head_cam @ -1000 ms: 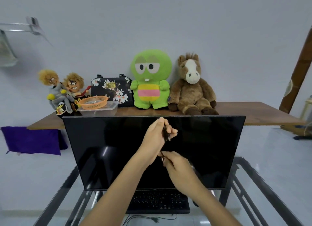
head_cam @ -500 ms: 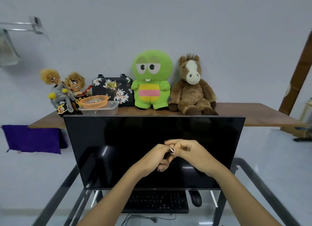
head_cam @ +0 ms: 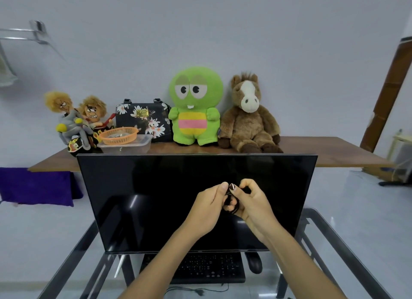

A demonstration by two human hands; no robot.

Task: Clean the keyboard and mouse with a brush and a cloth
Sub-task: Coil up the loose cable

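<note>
Two hands meet in front of the dark monitor (head_cam: 156, 198), raised above the glass surface (head_cam: 347, 243); the left hand (head_cam: 206, 206) and the right hand (head_cam: 253, 204) touch at their fingertips, both with fingers curled round a small dark thing (head_cam: 231, 201) that looks like a looped cord or band, though what it is cannot be told; the black keyboard (head_cam: 209, 268) lies at the near edge of the surface, below the monitor, partly hidden by the left forearm; the black mouse (head_cam: 253, 262) sits just beside the keyboard's right end; a thin cable (head_cam: 196, 291) trails near the front edge; behind the monitor a wooden shelf (head_cam: 323, 152) carries a green plush (head_cam: 195, 107), a brown horse plush (head_cam: 248, 115), a floral bag (head_cam: 142, 118) and an orange basket (head_cam: 118, 135) in a clear tub.
</note>
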